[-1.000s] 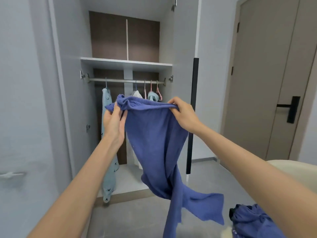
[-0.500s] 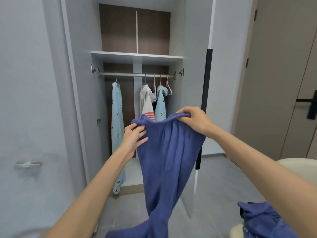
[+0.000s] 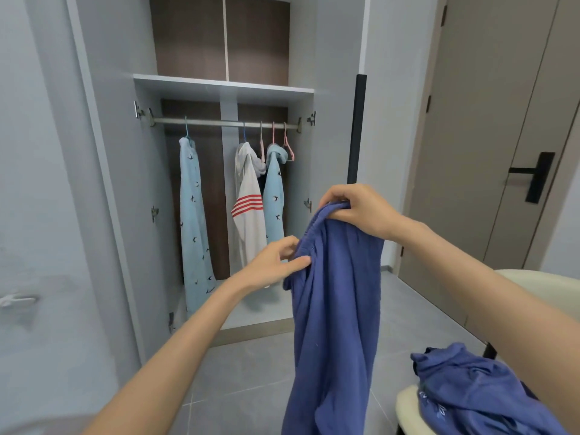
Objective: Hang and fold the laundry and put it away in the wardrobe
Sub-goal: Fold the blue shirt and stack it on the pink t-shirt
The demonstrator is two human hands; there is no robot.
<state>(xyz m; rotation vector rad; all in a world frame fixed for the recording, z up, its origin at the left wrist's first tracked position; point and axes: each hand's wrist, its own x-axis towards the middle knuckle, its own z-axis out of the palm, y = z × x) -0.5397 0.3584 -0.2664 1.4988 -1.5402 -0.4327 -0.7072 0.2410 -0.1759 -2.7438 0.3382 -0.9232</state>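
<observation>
Wardrobe (image 3: 219, 89) open, three garments (image 3: 248, 208) on rail (image 3: 219, 122). Blue trousers (image 3: 335, 309) hang in front of wardrobe, right of opening. Right hand (image 3: 357, 208) grips waistband (image 3: 314, 229), fingers curled over bunched top. Left hand (image 3: 276, 262) just below, thumb and fingers pinching waistband edge.

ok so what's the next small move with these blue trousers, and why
Probably free the left hand from the blue trousers and reach for the empty pink hanger on the rail: the right hand already grips the gathered waistband, so the trousers hang on their own, and no hanger is in hand.
</observation>
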